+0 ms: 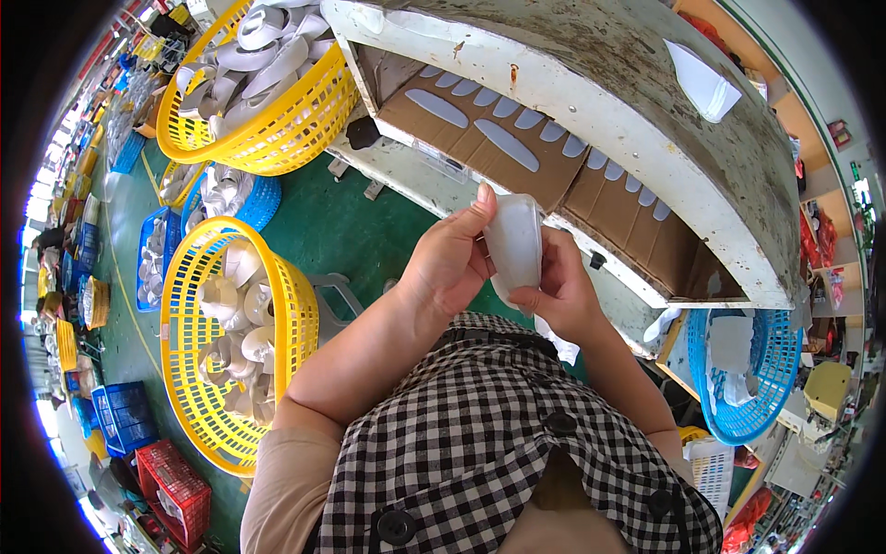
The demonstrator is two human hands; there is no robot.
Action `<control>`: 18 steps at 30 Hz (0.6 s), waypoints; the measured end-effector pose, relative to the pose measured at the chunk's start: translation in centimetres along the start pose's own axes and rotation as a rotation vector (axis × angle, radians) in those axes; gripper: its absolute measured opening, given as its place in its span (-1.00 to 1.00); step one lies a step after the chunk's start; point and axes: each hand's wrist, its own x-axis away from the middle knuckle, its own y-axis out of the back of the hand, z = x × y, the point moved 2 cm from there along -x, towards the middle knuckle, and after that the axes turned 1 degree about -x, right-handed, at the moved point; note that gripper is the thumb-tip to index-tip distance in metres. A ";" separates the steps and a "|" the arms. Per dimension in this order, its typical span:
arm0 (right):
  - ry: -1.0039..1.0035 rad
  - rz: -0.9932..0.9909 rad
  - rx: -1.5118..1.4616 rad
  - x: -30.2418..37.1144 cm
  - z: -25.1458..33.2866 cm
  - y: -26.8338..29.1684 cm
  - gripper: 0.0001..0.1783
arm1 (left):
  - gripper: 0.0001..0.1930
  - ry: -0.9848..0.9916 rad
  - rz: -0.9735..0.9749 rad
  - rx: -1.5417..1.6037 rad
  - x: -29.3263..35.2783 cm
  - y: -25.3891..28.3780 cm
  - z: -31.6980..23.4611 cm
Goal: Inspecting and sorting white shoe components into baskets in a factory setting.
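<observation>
Between my two hands is a pale, translucent white cupped piece (pixel 515 245), shaped like a shoe's heel stiffener, held upright in front of my checked apron. My left hand (pixel 452 254) grips its left side, thumb up along the upper edge and fingers behind. My right hand (pixel 561 288) pinches its lower right side, thumb near the bottom and fingers hidden behind it. Just beyond, inside a white metal housing, flat white oval pieces (pixel 507 145) and rows of smaller white tabs (pixel 552 131) lie on brown cardboard (pixel 554 175).
Yellow baskets of curved white pieces stand at left (pixel 309 323) and far left (pixel 305 138). A blue basket (pixel 796 369) is at right. The housing's worn top (pixel 591 55) carries a folded white piece (pixel 706 88). A red crate (pixel 198 489) sits on the green floor.
</observation>
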 end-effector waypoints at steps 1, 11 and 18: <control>-0.001 0.002 0.000 -0.1 -0.1 0.0 -0.27 | -0.52 -0.017 0.053 -0.014 -0.1 0.1 0.0; 0.076 -0.229 -0.019 0.0 0.7 0.1 -0.70 | -0.61 -0.281 0.128 -0.437 1.6 0.3 1.8; 0.286 -0.272 0.558 0.5 2.1 1.4 -0.85 | -0.69 -0.216 0.237 -0.649 2.5 0.7 2.3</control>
